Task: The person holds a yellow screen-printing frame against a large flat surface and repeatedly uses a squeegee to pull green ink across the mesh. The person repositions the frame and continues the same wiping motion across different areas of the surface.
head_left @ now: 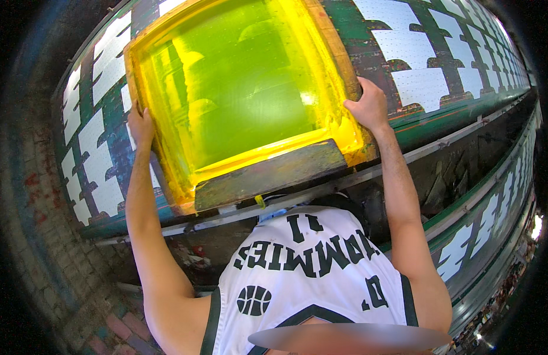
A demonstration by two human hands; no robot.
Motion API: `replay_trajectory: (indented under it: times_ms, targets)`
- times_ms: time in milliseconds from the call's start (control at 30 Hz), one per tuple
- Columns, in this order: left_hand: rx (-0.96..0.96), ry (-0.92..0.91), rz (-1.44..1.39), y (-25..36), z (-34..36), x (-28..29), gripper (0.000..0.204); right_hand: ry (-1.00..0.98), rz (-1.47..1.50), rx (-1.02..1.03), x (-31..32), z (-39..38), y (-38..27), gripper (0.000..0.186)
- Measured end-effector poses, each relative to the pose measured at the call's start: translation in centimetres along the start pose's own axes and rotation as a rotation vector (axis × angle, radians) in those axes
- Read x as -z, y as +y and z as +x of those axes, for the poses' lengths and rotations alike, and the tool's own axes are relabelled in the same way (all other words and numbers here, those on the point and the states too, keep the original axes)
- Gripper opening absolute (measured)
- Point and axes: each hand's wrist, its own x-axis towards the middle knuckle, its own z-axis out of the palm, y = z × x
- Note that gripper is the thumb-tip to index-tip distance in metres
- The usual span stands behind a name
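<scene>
A wooden screen-printing frame (338, 44) spans the space before me, tilted a little. Its mesh (244, 94) looks green-yellow, and bright yellow ink is smeared thickly along the inner edges. Across its near side runs a dark flat strip (274, 177). My left hand (140, 125) grips the frame's left side, fingers partly hidden behind the wood. On the right side my right hand (370, 105) holds the frame near its near corner, thumb on top. Whether the frame rests on the table or hangs above it, I cannot tell.
White cut fabric-like pieces (419, 90) lie in rows on the long green table (428, 127), on both sides of the frame. A metal rail (428, 152) edges the table. Behind me to the right stands a second table with white pieces (457, 251). Brick floor (129, 322) shows at lower left.
</scene>
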Motion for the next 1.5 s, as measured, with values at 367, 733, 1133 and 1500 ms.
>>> replay_trajectory:
  times_ms: [367,733,1133,1500]
  targets:
    - [0.069,-0.006,0.046,18.5,-5.3,-4.8,0.058,-0.140,0.071,-0.117,7.4,2.0,16.4,0.065]
    - [0.177,-0.094,0.125,19.7,-5.6,-5.5,0.057,-0.088,0.015,-0.087,5.3,1.0,19.2,0.071]
    - [0.097,-0.139,0.130,17.8,-6.5,-6.5,0.059,-0.042,-0.081,0.221,7.1,-3.6,12.0,0.063]
    - [0.140,-0.119,0.171,20.3,-7.3,-5.6,0.053,-0.637,-0.026,0.684,3.4,-11.0,-2.9,0.052]
